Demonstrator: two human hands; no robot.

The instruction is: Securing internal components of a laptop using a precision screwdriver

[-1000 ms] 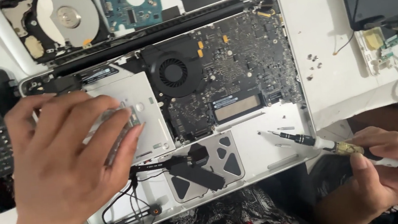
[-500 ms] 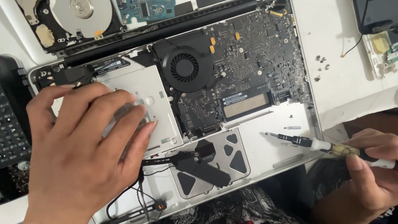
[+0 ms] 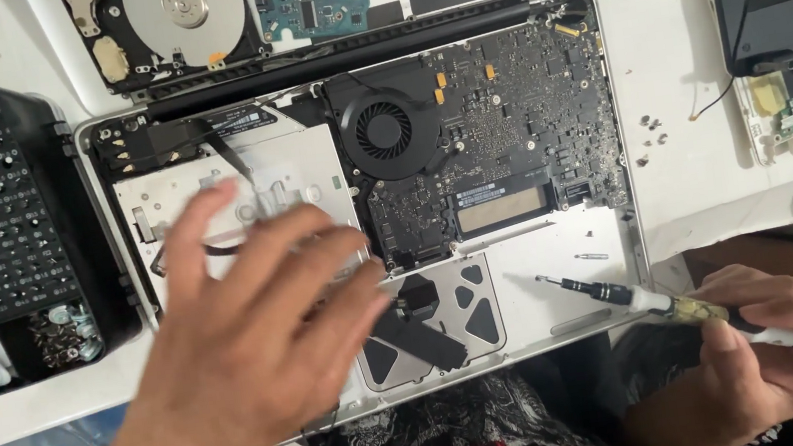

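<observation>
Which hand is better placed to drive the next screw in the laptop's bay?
Right, likely. The right hand already grips the screwdriver, tip over the open laptop. The left hand is empty, spread blurred above the silver drive.

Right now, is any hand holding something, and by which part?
The right hand holds a screwdriver by its handle end. The left hand is blurred above the open laptop and holds nothing.
</observation>
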